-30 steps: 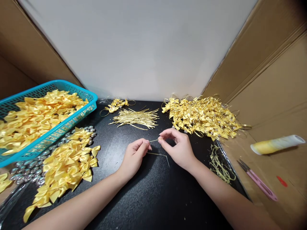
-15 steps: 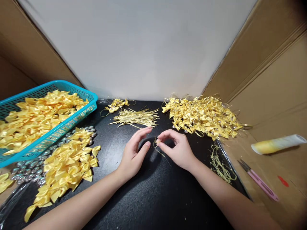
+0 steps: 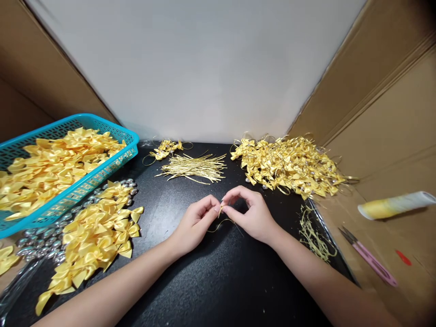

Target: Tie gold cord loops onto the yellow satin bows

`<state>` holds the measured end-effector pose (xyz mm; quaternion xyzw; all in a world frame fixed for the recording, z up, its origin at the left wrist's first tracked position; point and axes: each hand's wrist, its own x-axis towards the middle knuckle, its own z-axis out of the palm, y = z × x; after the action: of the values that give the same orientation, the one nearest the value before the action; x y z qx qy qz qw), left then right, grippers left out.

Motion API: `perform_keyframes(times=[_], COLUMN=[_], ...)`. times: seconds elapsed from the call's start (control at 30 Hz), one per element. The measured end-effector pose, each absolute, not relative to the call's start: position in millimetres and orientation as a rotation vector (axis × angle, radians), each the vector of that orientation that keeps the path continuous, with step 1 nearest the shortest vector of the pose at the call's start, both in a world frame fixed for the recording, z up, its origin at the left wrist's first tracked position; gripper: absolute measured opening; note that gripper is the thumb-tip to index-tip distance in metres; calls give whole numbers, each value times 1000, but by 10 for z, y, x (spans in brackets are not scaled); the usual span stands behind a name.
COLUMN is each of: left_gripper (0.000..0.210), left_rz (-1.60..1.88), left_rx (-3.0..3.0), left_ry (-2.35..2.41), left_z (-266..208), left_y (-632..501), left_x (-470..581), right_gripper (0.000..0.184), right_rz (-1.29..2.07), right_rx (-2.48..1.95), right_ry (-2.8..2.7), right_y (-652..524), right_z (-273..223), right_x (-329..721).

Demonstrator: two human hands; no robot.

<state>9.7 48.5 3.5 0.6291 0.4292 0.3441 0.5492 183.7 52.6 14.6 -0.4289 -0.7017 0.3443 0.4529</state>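
Over the middle of the black table, my left hand point(image 3: 197, 222) and my right hand point(image 3: 252, 213) meet fingertip to fingertip. Both pinch a thin gold cord point(image 3: 225, 221), whose loose ends curve down below the fingers. A small yellowish bit shows where the fingertips meet; its details are too small to make out. Just beyond the hands lies a bundle of cut gold cords point(image 3: 194, 168). Left of my left hand is a heap of yellow satin bows point(image 3: 98, 227), with shiny silver beads point(image 3: 44, 243) beside it.
A blue basket point(image 3: 129, 150) of yellow bows stands at left. Bows with cord loops and beads form a pile point(image 3: 289, 165) at back right, a smaller group point(image 3: 166, 149) at back left. Cord scraps point(image 3: 315, 236), pink-handled snips point(image 3: 369, 259) and a yellow-white tube point(image 3: 395, 204) lie right.
My left hand has moved right and closed its fingers on the cord by my right fingertips; before, it was open and apart. My right hand has stayed nearly in place.
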Motion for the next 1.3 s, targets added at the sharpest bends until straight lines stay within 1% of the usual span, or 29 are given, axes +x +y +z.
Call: perform_keyframes(times=[0.23,0.53,0.83,1.3], left_gripper=[29,29,30,34], left_rz=[847,856,894,862], left_rx=[1509,1431,1310,1276], left_ry=[1057,1058,1110,1091], left_z=[-13,-6,-41,-52], left_y=[486,470,513,514], left_x=[89,99,88,91], right_gripper=[13,16,16,16], right_rz=[875,710,658,672], right_rx=[-1039,-1040,-1064,-1043], right_ry=[-1695,-1872,-1845,-1874], right_y=[542,517,566,566], right_z=[175,243,237,249], right_x=[1846,1841,1905,1901])
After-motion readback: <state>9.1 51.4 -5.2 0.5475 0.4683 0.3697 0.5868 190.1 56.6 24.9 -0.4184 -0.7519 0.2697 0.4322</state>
